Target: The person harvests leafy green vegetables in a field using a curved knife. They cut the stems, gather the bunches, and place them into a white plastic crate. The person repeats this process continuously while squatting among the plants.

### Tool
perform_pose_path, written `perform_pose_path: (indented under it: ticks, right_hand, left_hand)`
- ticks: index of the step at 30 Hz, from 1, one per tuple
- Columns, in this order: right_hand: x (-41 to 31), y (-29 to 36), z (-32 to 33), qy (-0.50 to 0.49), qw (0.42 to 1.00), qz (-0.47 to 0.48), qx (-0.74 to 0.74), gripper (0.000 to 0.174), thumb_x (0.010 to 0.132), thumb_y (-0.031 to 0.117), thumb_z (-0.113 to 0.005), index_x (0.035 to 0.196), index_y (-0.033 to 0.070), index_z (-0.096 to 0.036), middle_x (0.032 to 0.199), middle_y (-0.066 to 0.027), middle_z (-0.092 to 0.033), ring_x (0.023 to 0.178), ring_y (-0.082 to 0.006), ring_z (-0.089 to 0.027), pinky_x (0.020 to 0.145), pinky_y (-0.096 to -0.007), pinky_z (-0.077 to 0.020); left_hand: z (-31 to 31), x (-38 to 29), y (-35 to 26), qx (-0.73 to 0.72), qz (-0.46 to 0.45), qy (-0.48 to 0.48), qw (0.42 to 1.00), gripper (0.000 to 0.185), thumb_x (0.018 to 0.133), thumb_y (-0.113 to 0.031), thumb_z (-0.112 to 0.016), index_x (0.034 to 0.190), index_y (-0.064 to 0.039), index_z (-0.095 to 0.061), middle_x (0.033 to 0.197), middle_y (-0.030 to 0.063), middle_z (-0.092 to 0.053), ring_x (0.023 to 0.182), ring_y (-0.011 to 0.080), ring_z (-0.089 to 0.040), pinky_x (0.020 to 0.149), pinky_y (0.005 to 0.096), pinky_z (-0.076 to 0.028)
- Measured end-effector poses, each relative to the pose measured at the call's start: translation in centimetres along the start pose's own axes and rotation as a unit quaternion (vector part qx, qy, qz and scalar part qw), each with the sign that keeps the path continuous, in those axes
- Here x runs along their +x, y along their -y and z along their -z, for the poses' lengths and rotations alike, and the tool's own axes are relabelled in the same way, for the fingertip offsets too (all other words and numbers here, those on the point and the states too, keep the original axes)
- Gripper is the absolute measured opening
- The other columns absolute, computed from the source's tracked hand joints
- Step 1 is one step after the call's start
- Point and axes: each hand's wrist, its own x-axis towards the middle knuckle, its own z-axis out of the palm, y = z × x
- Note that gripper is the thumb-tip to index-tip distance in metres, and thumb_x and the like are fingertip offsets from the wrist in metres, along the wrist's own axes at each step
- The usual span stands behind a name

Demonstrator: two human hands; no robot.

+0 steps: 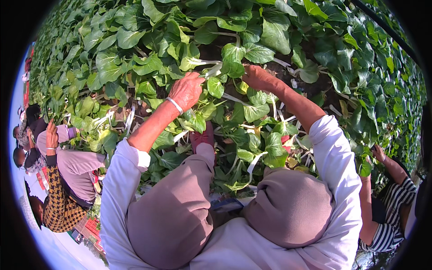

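Note:
Ahead of my knees grow leafy green plants with pale white stalks, like bok choy [233, 55]. My left hand [186, 89], with a silvery bracelet [174, 105] at the wrist, is closed around leafy greens [199, 116] that hang below it. White stalks [213, 70] lie just right of its fingertips. My right hand [254, 77] reaches in among the plants beside the same stalks; leaves hide its fingertips, so its grip cannot be seen. Loose leaves with white stalks [254, 165] lie between and before my knees.
Several people crouch at the left, one in a patterned yellow-and-black top [57, 202]. A person in a striped top [388, 216] works close at the right. Red crates [91, 229] stand at the lower left. My red shoe [203, 136] is among the leaves. A dark hose or cord crosses the upper right.

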Motion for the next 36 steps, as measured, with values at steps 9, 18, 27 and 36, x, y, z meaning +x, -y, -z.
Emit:
perform_pose_path:
  ticks: [9, 18, 27, 36]
  right_hand:
    - [-5.1, -0.2, 0.3, -0.005, 0.997, 0.009, -0.077, 0.027, 0.081, 0.024, -0.051, 0.089, 0.000, -0.057, 0.072, -0.0200, -0.062, 0.071, -0.0350, -0.063, 0.065, -0.0440, -0.0491]
    - [-10.5, 5.9, 2.6, -0.112, 0.851, -0.007, 0.514, 0.028, 0.089, 0.031, -0.058, 0.093, 0.004, -0.051, 0.067, -0.0038, -0.057, 0.045, -0.0070, -0.049, 0.039, -0.0209, -0.0371]
    - [-12.0, 11.6, 4.9, -0.259, 0.890, 0.038, 0.373, 0.015, 0.081, 0.011, -0.067, 0.082, 0.007, -0.053, 0.063, 0.0029, -0.050, 0.052, -0.0038, -0.046, 0.048, -0.0205, -0.0398]
    - [-8.1, 16.3, 6.1, -0.143, 0.863, 0.102, 0.473, 0.031, 0.092, 0.029, -0.052, 0.102, 0.000, -0.049, 0.074, -0.0065, -0.060, 0.052, -0.0079, -0.055, 0.042, -0.0214, -0.0419]
  left_hand:
    - [0.7, -2.5, -0.6, 0.009, 0.006, -0.065, 0.998, 0.020, 0.075, -0.003, -0.055, 0.093, 0.000, -0.065, 0.099, 0.0193, -0.062, 0.094, 0.0342, -0.060, 0.082, 0.0375, -0.048]
    - [1.7, -7.1, -7.3, -0.005, -0.193, -0.258, 0.946, 0.030, 0.064, 0.004, -0.060, 0.093, 0.001, -0.064, 0.101, 0.0177, -0.061, 0.096, 0.0340, -0.059, 0.082, 0.0405, -0.050]
    - [5.4, -10.1, -11.3, -0.139, -0.211, -0.255, 0.933, 0.045, 0.064, -0.025, -0.078, 0.098, 0.000, -0.063, 0.127, 0.0240, -0.048, 0.111, 0.0387, -0.050, 0.088, 0.0436, -0.044]
    - [9.2, -3.3, -6.6, -0.649, 0.104, 0.030, 0.753, 0.033, 0.080, -0.007, -0.065, 0.107, 0.008, -0.054, 0.087, 0.0172, -0.065, 0.080, 0.0219, -0.066, 0.074, 0.0334, -0.054]
